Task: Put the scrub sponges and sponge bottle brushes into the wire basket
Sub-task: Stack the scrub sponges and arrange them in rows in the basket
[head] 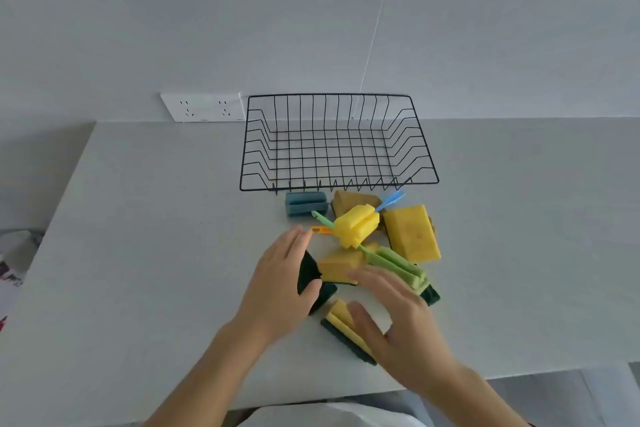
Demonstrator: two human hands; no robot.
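A black wire basket (338, 184) stands at the back of the table with nothing in it. In front of it lies a heap of yellow-and-green scrub sponges and bottle brushes: a blue sponge brush (306, 204), a yellow sponge brush (356, 225), a green sponge brush (401, 266) and a large yellow sponge (412, 233). My left hand (281, 284) has its thumb and fingers around a dark green-backed sponge (308, 274) at the heap's left. My right hand (398, 319) hovers with spread fingers over the near sponges (341, 322), holding nothing.
The grey table (156, 218) ends at a near edge by my body and a left edge. A white double wall socket (202, 107) sits left of the basket. A thin cord (375, 28) hangs down the wall behind the basket.
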